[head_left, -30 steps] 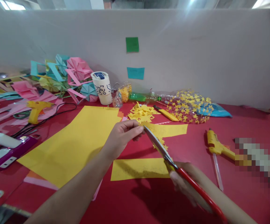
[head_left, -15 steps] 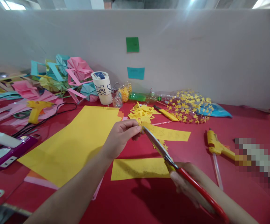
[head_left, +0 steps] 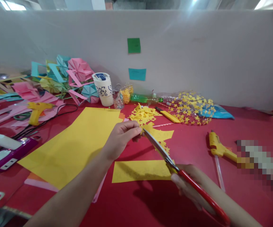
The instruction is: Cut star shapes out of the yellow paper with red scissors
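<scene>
A white patterned cup (head_left: pixel 106 101) stands beside folded paper shapes (head_left: pixel 80 71).

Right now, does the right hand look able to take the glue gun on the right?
Probably not yet: the right hand holds the scissors, so it would likely need to put them down first. Nothing visible blocks its way to the glue gun.

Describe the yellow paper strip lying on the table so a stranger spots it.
On the red table, find the broad yellow paper sheet. Right of it, below the left hand in view, lies the strip. Narrower than the sheet, it lies flat, unlike the partly cut yellow paper that hand holds.
</scene>
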The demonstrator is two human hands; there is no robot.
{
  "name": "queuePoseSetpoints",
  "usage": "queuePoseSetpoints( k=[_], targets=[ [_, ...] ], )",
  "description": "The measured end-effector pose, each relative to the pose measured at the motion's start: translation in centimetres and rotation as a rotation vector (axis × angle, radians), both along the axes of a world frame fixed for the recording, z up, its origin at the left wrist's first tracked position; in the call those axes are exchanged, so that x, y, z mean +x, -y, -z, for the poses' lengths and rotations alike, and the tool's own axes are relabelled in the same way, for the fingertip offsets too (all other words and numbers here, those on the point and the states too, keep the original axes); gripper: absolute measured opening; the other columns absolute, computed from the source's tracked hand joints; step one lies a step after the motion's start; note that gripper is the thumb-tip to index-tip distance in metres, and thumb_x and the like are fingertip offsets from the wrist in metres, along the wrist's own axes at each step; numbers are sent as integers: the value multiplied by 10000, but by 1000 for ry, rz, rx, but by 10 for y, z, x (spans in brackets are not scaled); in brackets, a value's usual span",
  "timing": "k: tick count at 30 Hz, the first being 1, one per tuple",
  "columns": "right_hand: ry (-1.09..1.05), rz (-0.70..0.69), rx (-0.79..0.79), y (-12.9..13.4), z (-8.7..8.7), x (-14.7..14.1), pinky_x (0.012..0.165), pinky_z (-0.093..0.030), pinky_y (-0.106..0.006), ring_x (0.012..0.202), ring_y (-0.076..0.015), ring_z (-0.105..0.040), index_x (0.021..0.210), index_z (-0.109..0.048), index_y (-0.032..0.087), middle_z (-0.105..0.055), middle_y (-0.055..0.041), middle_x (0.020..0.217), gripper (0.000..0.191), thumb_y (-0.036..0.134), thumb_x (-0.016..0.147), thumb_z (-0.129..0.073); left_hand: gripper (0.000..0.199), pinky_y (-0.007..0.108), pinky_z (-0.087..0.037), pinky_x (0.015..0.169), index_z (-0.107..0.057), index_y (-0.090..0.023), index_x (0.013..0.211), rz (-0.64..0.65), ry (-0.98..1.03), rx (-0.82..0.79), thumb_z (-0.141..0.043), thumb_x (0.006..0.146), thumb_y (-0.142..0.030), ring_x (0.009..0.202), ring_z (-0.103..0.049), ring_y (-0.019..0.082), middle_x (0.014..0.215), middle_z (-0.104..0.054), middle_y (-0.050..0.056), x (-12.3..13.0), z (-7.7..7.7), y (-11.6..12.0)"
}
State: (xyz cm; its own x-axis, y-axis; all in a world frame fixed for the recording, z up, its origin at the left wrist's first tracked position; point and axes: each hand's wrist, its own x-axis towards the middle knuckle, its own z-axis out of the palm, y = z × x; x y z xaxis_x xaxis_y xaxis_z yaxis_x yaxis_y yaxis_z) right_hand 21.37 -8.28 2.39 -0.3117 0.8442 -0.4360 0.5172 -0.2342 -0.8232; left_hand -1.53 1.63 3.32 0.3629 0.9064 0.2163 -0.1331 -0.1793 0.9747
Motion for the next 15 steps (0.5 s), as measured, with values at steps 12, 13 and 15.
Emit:
queuePoseSetpoints(
  k=[12,13,15],
  targets=[
    [-55,-15,38,1,-4,-1,337,-262,-175,385,-55,-394,703,-462,191,-501,27,608,577,756,817,-482,69,239,-391,653,-630,-199,733,-117,62,66,-654,794,-178,721,-489,119,763,-554,-9,3,0,1],
    [-65,-13,45,2,-4,-1,338,-265,-175,387,-54,-393,703,-463,191,-502,26,613,576,755,819,-481,68,242,-401,668,-625,-200,731,-129,69,64,-665,783,-184,747,-502,125,798,-570,-3,4,0,2],
    [-81,-16,55,3,-5,-1,340,-268,-177,389,-57,-393,702,-466,190,-497,25,606,579,757,820,-477,86,253,-419,709,-609,-199,719,-145,84,47,-684,761,-198,808,-526,143,889,-605,12,5,-2,3]
  ],
)
